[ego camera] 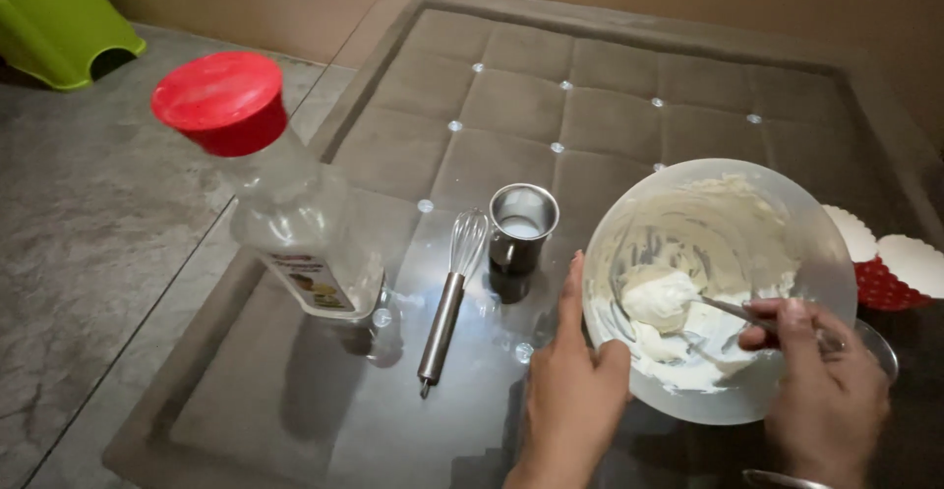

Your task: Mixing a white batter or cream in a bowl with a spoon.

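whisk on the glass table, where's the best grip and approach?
Probably the metal handle of the whisk, at mid-length, from straight above. It lies flat, wire head toward the steel cup, handle end toward the camera; the bottle crowds its left side, the left hand its right.

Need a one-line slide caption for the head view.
Left hand steadies a translucent bowl of white cream while right hand holds a spoon in it; whisk, cup, bottle alongside.

Spoon [733, 309] bowl buried in cream, handle hidden by right-hand fingers [787, 327]; green stool [59, 17] & red paper cups [890, 268] cut off; bottle [295, 204] label prob. too blurred.
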